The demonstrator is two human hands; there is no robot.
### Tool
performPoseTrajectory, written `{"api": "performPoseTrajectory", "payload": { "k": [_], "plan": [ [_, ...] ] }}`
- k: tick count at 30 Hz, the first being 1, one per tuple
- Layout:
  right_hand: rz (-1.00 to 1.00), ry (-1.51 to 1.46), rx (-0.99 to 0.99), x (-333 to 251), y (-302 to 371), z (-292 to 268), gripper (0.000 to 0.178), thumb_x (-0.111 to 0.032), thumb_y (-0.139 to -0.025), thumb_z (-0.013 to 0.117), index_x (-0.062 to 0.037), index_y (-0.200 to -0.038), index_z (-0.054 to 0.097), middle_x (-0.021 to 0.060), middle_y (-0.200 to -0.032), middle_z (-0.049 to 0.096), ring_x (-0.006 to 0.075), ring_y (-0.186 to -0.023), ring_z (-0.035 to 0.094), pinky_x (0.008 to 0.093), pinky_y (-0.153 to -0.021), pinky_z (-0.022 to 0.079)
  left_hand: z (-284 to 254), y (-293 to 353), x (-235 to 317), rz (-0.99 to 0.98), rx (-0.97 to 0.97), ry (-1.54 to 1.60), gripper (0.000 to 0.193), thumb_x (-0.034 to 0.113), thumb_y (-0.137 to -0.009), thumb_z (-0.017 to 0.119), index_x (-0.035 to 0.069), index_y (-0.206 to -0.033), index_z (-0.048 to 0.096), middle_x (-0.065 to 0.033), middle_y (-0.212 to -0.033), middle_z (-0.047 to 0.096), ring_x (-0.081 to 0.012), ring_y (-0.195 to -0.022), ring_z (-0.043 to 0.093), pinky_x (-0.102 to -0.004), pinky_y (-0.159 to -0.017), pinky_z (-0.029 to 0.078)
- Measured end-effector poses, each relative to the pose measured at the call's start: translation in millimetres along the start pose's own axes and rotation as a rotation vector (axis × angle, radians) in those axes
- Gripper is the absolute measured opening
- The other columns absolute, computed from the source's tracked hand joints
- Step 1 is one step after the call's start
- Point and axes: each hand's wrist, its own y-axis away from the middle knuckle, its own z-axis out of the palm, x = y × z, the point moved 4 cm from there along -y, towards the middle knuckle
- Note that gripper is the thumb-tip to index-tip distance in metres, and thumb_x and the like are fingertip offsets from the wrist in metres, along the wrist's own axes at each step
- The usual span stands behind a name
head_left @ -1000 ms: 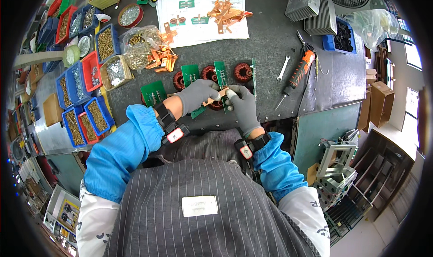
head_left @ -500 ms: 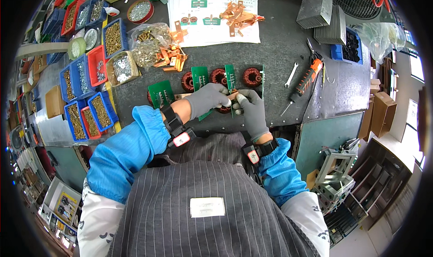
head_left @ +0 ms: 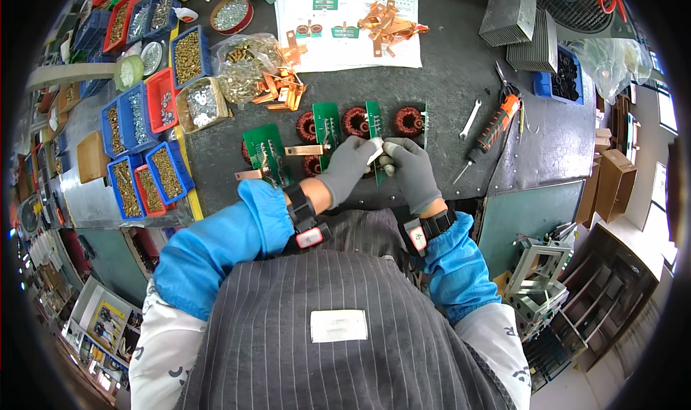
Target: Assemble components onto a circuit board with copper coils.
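Observation:
My grey-gloved left hand (head_left: pixel 348 168) and right hand (head_left: pixel 412 171) meet at the third upright green circuit board (head_left: pixel 373 118), fingertips closed together. The left hand appears to pinch a copper strip, seen there half a second ago; the fingers hide it now. Whatever the right fingertips hold is also hidden. Behind the hands stand copper-wound ring coils, one between boards (head_left: pixel 355 121) and one farther right (head_left: pixel 408 121). To the left, a second board (head_left: pixel 325 120) has a copper strip (head_left: pixel 304 151) sticking out sideways. A leftmost board (head_left: pixel 260 145) bears another strip (head_left: pixel 249 174).
Loose copper strips (head_left: pixel 283 92) lie beside a plastic bag of brass parts (head_left: pixel 248 64). More strips (head_left: pixel 389 27) rest on printed sheets (head_left: pixel 309 53). Bins of fasteners (head_left: pixel 164 172) line the left. An orange electric screwdriver (head_left: pixel 497 125), a wrench (head_left: pixel 470 119) and finned metal blocks (head_left: pixel 508 14) sit right.
My left hand has moved right, uncovering the second board's strip and more of the leftmost board. Both hands have closed in at the third board, and the copper between them is now hidden.

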Motion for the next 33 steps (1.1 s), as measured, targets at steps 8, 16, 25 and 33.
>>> {"api": "performPoseTrajectory", "payload": {
  "k": [8,16,25,33],
  "plan": [
    [-0.060,0.047,-0.007,-2,1,0,0.019,-0.011,-0.095,0.063,0.0030,-0.109,0.064,0.0057,-0.085,0.066,0.0089,-0.068,0.060,0.0215,-0.060,0.048,6,3,-1,0.072,0.084,-0.215,0.038,0.037,-0.094,0.067,0.002,-0.105,0.059,-0.0048,-0.089,0.060,-0.0121,-0.078,0.056,-0.0281,-0.067,0.046],
    [-0.019,-0.071,-0.006,7,0,0,0.021,-0.010,-0.097,0.060,0.0040,-0.113,0.063,0.0061,-0.085,0.065,0.0095,-0.070,0.058,0.0221,-0.062,0.048,-18,-20,50,-0.108,-0.335,-0.509,0.046,0.049,-0.097,0.054,0.005,-0.095,0.069,-0.0053,-0.076,0.063,-0.0127,-0.067,0.058,-0.0297,-0.061,0.045],
    [-0.115,0.193,0.079,9,7,9,0.019,-0.009,-0.093,0.067,0.0012,-0.107,0.061,0.0036,-0.084,0.064,0.0074,-0.066,0.058,0.0223,-0.054,0.047,-17,-23,49,-0.052,-0.355,-0.664,0.041,0.042,-0.097,0.057,0.005,-0.082,0.066,-0.0044,-0.073,0.058,-0.0145,-0.065,0.048,-0.0326,-0.061,0.038],
    [-0.173,0.285,0.061,4,13,12,0.022,-0.002,-0.095,0.058,0.0039,-0.116,0.056,0.0085,-0.092,0.064,0.0102,-0.068,0.060,0.0243,-0.054,0.049,-17,-16,42,0.317,-0.198,-0.865,0.031,0.028,-0.090,0.069,-0.003,-0.095,0.071,-0.0207,-0.083,0.068,-0.0314,-0.077,0.065,-0.0417,-0.070,0.049]
  ]
}}
